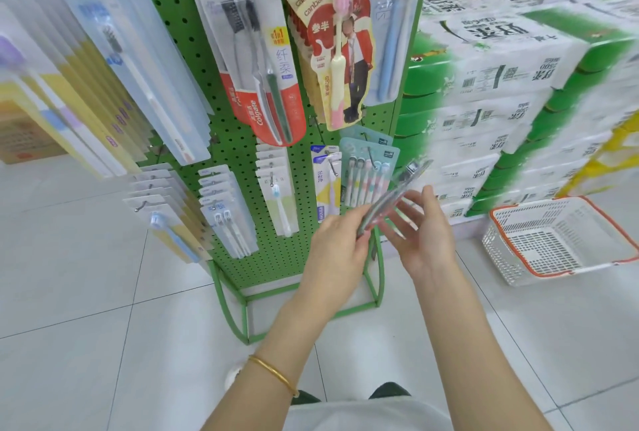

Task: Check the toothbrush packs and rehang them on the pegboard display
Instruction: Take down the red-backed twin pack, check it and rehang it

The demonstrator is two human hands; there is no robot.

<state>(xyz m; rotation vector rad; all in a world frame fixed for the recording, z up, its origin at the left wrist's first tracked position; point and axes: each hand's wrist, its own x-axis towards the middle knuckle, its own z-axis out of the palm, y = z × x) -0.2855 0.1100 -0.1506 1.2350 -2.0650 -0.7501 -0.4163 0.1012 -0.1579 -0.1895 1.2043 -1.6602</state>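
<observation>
1. Left hand (pixel 340 247): wearing a gold bangle (pixel 273 373) at the wrist; fingers curled round the lower end of the toothbrush pack (pixel 394 195), gripping it.
2. Right hand (pixel 425 233): palm turned towards the pack, fingers spread and nearly straight, thumb raised; the fingers lie against or just beside the pack, and blur prevents telling which.
3. Toothbrush pack: held in the air between the two hands, seen almost edge-on and tilted up to the right, just in front of the lower right part of the pegboard display (pixel 276 257); not on a peg.
4. Pegboard display: green perforated panel on a green frame standing on the tiled floor (pixel 86 292). Hanging packs include a red Colgate pack (pixel 269 84), a red canban pack (pixel 342 50) and a teal multi-brush pack (pixel 368 171), the last just behind the held pack.
5. Right of the display: stacked green-and-white cartons (pixel 498 78); near them, on the floor, a white basket (pixel 498 250) with an orange rim.
</observation>
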